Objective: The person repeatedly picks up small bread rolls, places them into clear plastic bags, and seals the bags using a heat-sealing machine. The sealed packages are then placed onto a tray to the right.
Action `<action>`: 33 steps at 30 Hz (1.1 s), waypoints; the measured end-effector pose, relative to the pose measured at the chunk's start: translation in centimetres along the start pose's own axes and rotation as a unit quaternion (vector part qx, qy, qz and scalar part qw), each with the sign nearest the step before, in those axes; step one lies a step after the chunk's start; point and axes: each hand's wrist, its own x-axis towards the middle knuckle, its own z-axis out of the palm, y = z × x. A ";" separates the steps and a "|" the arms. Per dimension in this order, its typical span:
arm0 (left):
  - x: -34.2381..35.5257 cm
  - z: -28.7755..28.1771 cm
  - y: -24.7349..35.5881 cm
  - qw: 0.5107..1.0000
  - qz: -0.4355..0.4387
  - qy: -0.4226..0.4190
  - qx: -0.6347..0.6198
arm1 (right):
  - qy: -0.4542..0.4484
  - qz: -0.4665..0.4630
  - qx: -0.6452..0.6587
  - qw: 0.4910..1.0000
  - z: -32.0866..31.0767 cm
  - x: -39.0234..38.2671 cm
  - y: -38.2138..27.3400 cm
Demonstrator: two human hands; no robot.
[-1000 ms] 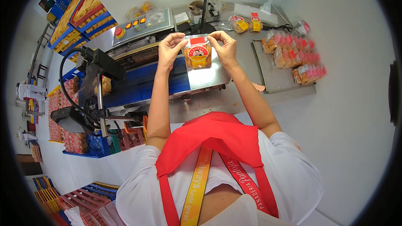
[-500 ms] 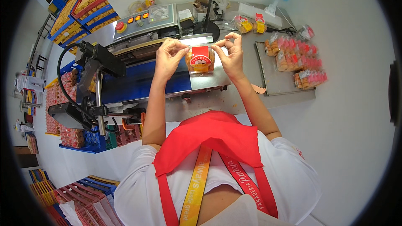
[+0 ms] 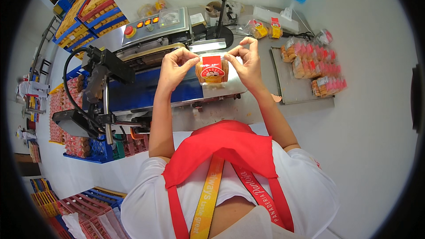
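My left hand [image 3: 176,71] pinches the upper left corner of a clear bag of biscuits [image 3: 212,73] between thumb and forefinger. At the opposite corner, my right hand [image 3: 246,66] has a similar pinch, its other fingers curled upward. The bag has a red-and-yellow label and is held over a blue conveyor belt [image 3: 146,95] and the shiny steel plate at its right end. Whether its bottom touches the surface I cannot tell. Behind it lies the sealing machine with a lit control panel [image 3: 154,28].
A black jointed fixture [image 3: 110,66] stands over the belt's left. On the right, a metal tray [image 3: 292,97] holds several packed bags. More bags lie at the back. Stacked crates [image 3: 93,9] fill the upper left, other crates [image 3: 102,152] lower. Co-workers [image 3: 31,89] stand far left.
Both hands have come down slightly toward me and spread a little apart, with the bag moving lower and its top flap now tipped flatter.
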 end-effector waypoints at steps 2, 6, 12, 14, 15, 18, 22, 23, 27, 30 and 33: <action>1.2 -0.3 -0.2 1.000 -0.014 0.000 0.017 | -0.022 0.029 -0.004 0.999 -0.1 1.3 0.5; 6.4 1.8 -3.7 0.967 -0.012 0.063 0.248 | -0.017 0.181 -0.069 0.981 0.4 5.2 8.8; 9.6 3.7 -7.6 0.906 0.025 0.108 0.408 | -0.072 0.166 -0.272 0.945 1.3 8.3 11.5; 9.4 4.2 -7.1 0.895 0.022 0.113 0.431 | -0.063 0.110 -0.332 0.935 1.8 8.1 10.6; 9.3 4.3 -6.9 0.889 0.021 0.115 0.442 | -0.071 0.075 -0.371 0.923 1.9 8.2 10.7; 8.8 4.5 -6.2 0.891 -0.010 0.123 0.436 | -0.113 0.022 -0.452 0.885 2.7 7.9 9.3; 8.2 4.7 -5.7 0.897 -0.014 0.112 0.428 | -0.189 -0.180 -0.573 0.777 3.3 7.6 8.6; 8.3 4.5 -6.0 0.892 -0.013 0.107 0.438 | -0.222 -0.199 -0.582 0.757 3.4 7.8 7.9; 9.5 4.0 -8.0 0.874 -0.018 0.100 0.475 | -0.290 -0.212 -0.559 0.747 3.1 8.2 7.4; 9.7 4.1 -8.3 0.874 -0.001 0.106 0.475 | -0.337 -0.120 -0.533 0.767 2.8 8.3 7.3; 8.9 3.8 -8.4 0.898 0.009 0.108 0.425 | -0.348 -0.061 -0.497 0.793 3.6 6.5 5.7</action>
